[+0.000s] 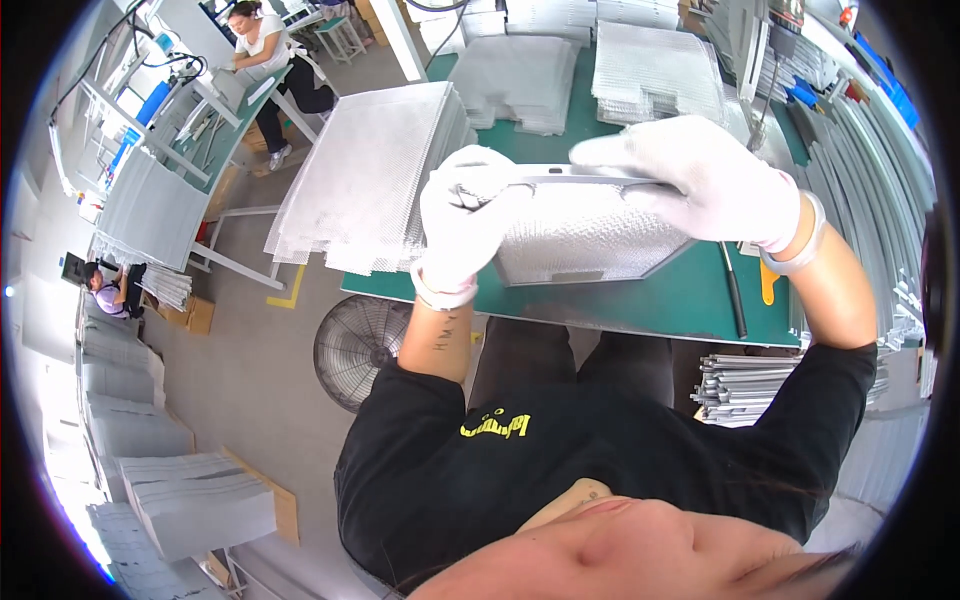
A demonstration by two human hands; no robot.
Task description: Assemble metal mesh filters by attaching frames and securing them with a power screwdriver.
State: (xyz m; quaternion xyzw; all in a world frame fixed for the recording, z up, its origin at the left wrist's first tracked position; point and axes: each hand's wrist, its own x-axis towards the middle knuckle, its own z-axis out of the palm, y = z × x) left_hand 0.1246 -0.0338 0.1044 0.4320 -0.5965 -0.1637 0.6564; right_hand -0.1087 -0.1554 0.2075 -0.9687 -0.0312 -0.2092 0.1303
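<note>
Both my hands wear white gloves and are at a framed silver metal mesh filter panel (590, 235), tilted up over the green table (640, 310). My left hand (468, 215) is closed on the panel's left end, fingers curled round the frame. My right hand (705, 180) grips the upper frame edge toward its right end. Its fingers lie above the edge and its thumb is below, in front of the mesh. The panel's lower edge is close to the tabletop; whether it touches I cannot tell.
Mesh sheet stacks (365, 175) stand left, with more mesh stacks (655, 75) at the back. A black-handled tool (735, 290) and a yellow tool (768, 283) lie right. Metal strips (865, 190) crowd the right side. A floor fan (362, 352) stands left; a co-worker (262, 50) is far left.
</note>
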